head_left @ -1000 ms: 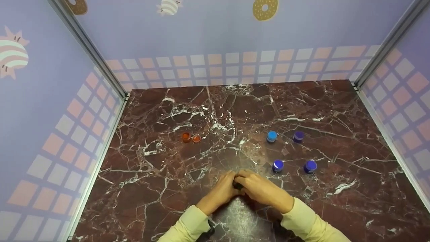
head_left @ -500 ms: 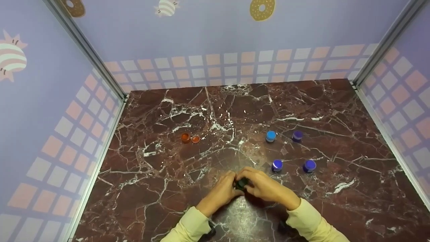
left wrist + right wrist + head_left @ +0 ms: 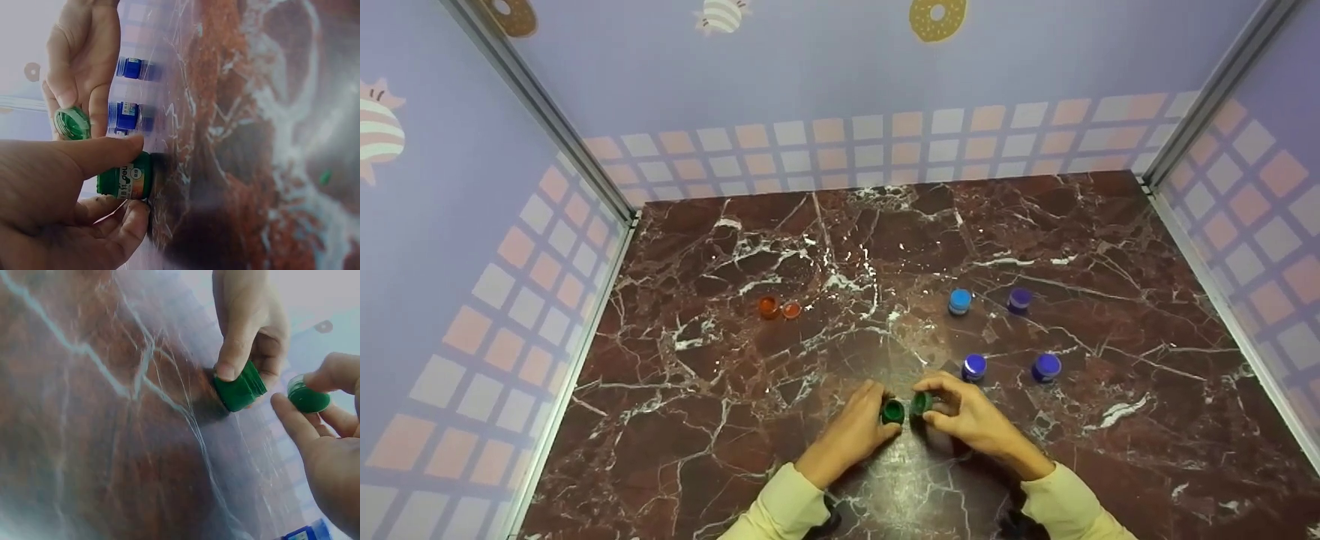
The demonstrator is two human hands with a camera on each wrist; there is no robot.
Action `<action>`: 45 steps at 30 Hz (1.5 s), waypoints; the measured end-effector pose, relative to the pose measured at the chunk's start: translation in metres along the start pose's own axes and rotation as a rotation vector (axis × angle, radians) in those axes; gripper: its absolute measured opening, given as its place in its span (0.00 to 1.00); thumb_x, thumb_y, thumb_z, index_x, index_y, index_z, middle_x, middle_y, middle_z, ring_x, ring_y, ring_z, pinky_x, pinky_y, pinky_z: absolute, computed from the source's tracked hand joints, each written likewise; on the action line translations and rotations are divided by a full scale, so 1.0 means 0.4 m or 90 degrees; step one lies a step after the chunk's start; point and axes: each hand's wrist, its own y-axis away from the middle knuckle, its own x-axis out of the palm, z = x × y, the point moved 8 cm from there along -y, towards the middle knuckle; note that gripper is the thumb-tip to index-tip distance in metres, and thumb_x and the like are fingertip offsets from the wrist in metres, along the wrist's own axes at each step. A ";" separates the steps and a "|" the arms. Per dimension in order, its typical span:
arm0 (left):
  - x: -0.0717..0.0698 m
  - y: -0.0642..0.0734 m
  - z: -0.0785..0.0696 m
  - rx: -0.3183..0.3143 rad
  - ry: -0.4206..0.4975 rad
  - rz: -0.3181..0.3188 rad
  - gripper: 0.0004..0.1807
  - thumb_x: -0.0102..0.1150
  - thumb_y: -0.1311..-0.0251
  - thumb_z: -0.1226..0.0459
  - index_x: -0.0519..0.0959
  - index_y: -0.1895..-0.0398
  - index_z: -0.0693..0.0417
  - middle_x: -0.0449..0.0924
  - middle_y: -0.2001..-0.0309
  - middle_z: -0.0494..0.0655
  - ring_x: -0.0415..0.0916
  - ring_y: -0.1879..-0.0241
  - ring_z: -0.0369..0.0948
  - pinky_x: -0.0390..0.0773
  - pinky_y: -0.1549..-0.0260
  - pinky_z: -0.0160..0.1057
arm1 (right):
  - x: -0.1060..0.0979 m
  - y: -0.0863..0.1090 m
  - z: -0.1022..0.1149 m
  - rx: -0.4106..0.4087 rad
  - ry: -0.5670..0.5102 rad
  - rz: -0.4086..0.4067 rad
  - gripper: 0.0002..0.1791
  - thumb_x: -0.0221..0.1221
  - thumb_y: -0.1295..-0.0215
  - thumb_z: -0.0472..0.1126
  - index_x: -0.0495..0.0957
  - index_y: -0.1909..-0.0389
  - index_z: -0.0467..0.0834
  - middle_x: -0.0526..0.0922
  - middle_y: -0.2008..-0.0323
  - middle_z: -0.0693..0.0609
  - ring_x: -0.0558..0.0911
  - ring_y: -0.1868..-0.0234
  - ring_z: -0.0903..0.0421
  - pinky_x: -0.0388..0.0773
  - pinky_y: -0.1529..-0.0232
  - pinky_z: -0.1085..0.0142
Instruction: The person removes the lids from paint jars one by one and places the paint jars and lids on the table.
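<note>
My left hand (image 3: 851,427) grips a small green paint jar (image 3: 135,177), its thumb along one side and fingers on the other. The jar is uncapped and upright at the table surface, its green opening facing up in the head view. Just to the right, my right hand (image 3: 971,416) pinches the jar's green lid (image 3: 309,398) between thumb and fingers. The lid is tilted, its hollow inside turned toward the left wrist view, and a gap separates it from the jar.
Right of the hands stand capped jars: light blue (image 3: 959,302), purple (image 3: 1019,300) and two dark blue, one nearer (image 3: 973,367) and one farther right (image 3: 1046,367). An uncapped orange jar (image 3: 769,307) and its lid (image 3: 791,310) lie at left. Patterned walls enclose the marbled table (image 3: 675,450).
The lid has come off the green jar. My right hand has moved right with it, while my left hand keeps holding the jar in nearly the same place.
</note>
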 end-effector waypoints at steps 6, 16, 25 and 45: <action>-0.012 -0.009 0.006 -0.001 0.005 -0.017 0.18 0.73 0.40 0.67 0.77 0.50 0.58 0.75 0.52 0.48 0.75 0.51 0.46 0.78 0.49 0.45 | -0.003 0.001 -0.004 0.033 -0.021 0.016 0.22 0.63 0.33 0.28 0.74 0.41 0.23 0.75 0.43 0.24 0.84 0.53 0.52 0.82 0.52 0.66; -0.052 -0.065 0.034 -0.003 0.000 -0.055 0.17 0.72 0.40 0.67 0.78 0.51 0.61 0.75 0.54 0.51 0.77 0.52 0.50 0.80 0.49 0.50 | -0.002 0.001 -0.014 0.048 -0.086 0.024 0.23 0.64 0.35 0.26 0.73 0.41 0.22 0.73 0.43 0.23 0.84 0.57 0.55 0.83 0.55 0.67; -0.093 -0.147 0.081 -0.063 0.004 -0.086 0.19 0.74 0.42 0.68 0.80 0.50 0.64 0.77 0.52 0.56 0.77 0.50 0.54 0.79 0.47 0.52 | 0.001 -0.007 -0.009 0.050 -0.144 0.034 0.26 0.63 0.36 0.24 0.68 0.40 0.18 0.71 0.43 0.24 0.84 0.55 0.59 0.82 0.54 0.70; -0.172 -0.268 0.178 -0.119 0.016 -0.193 0.19 0.75 0.44 0.69 0.81 0.51 0.68 0.79 0.52 0.62 0.78 0.49 0.57 0.77 0.45 0.53 | 0.026 -0.009 0.025 -0.040 -0.019 0.124 0.25 0.61 0.35 0.23 0.71 0.38 0.20 0.72 0.47 0.21 0.79 0.49 0.57 0.80 0.47 0.67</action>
